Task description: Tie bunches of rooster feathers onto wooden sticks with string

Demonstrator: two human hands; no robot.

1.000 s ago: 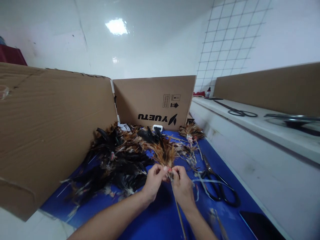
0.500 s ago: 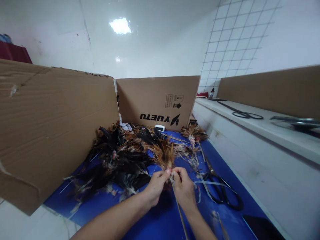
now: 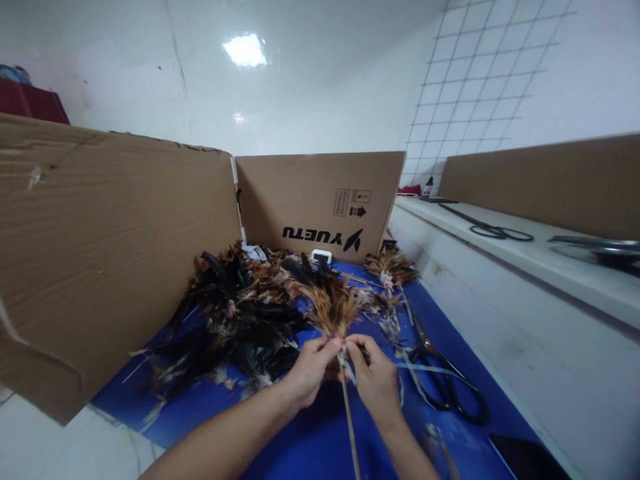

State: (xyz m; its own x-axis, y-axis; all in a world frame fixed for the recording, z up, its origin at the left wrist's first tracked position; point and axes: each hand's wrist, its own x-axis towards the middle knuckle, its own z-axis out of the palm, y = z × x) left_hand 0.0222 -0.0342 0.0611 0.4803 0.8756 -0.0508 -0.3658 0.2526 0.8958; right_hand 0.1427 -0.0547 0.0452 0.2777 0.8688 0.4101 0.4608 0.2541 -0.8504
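Note:
A brown-feathered duster [image 3: 333, 308] points away from me, with its thin stick [image 3: 350, 423] running back toward me between my forearms. My left hand [image 3: 311, 372] is closed around the neck, where the feather quills meet the stick. Fingertips of my right hand [image 3: 375, 379] pinch at the same neck, close to the left thumb. A little pink shows at the binding there, and pale quill ends stick out below it. What exactly the right fingertips grip is too small to make out.
Dark and brown feathers [image 3: 260, 327] lie heaped on the blue table at left. Another feather bundle [image 3: 393, 267] lies at the back right. Black-handled scissors [image 3: 453, 387] and a pale strip lie at right, near a dark flat device [image 3: 525, 457]. Cardboard [image 3: 320, 193] walls the back and left.
My right hand has shifted slightly right and its fingers have turned at the neck. The stick's near end has swung left. The left hand keeps its hold.

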